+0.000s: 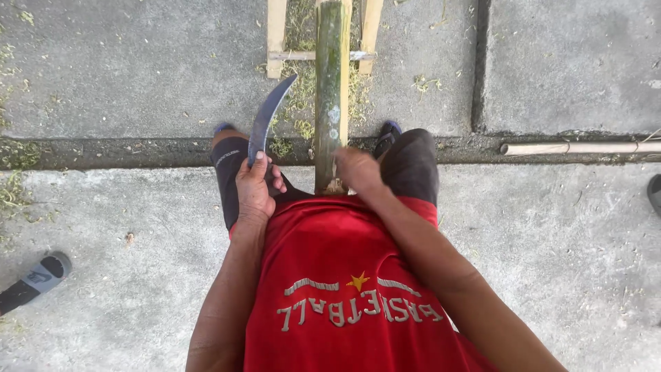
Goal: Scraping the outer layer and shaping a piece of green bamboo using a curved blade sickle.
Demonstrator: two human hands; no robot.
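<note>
Concrete slabs fill the ground, grey and rough, with a dark seam (103, 153) of dirt running across and green shavings (297, 89) scattered about the middle. Looking straight down now at a person in a red shirt (344, 275) and dark shorts (413, 165), knees apart, toes of dark footwear just poking out beyond them.

Between the knees stands the bamboo pole (332, 83) — green, mossy, running away from the body toward the top of the view, its near end tucked against the lap. The right hand (357, 171) is wrapped around that near end, fingers closed on the pole, holding it steady. Farther up, the pole lies over a small frame of pale wooden slats (277, 38), one slat on either side and a crosspiece beneath it.

Over to the left hand (255, 184) — it is clenched around the handle of a curved blade (267, 117), a dark sickle-shaped knife, thumb up near the base of the steel. The blade arcs up and toward the pole, its tip close beside the bamboo but not touching it.

Off at the edges: a grey and black sandal (38, 277) lying at the lower left, and a thin pale stick (578, 147) resting along the seam at the right. A sliver of another dark shoe (654, 193) shows at the far right border.
</note>
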